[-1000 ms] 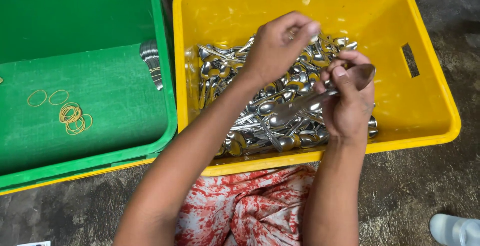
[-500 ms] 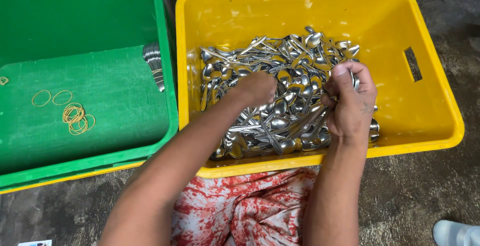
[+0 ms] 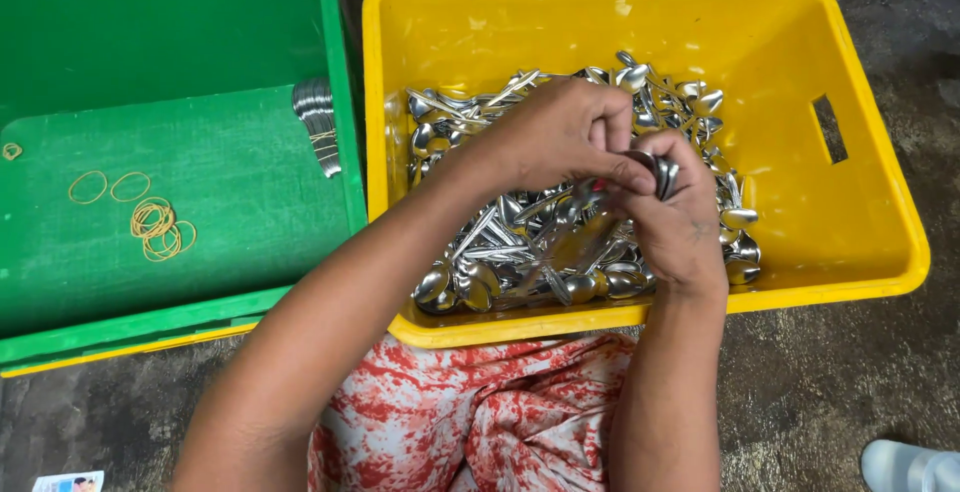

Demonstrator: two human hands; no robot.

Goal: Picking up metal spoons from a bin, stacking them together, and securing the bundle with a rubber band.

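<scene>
At centre frame, both hands meet over a yellow rectangular plastic crate (image 3: 860, 242) holding a heap of loose shiny steel spoons (image 3: 500, 242). The right hand (image 3: 680, 222) has its fingers curled tight around a small stack of nested steel spoons (image 3: 655, 170), bowls up, handles slanting down-left. The left hand (image 3: 565, 132) has its fingertips pinched narrow on the top of that stack. In the left of the frame, a green plastic crate (image 3: 200, 252) holds tan rubber bands (image 3: 160, 227) and a banded spoon bundle (image 3: 318, 127) against its right wall.
</scene>
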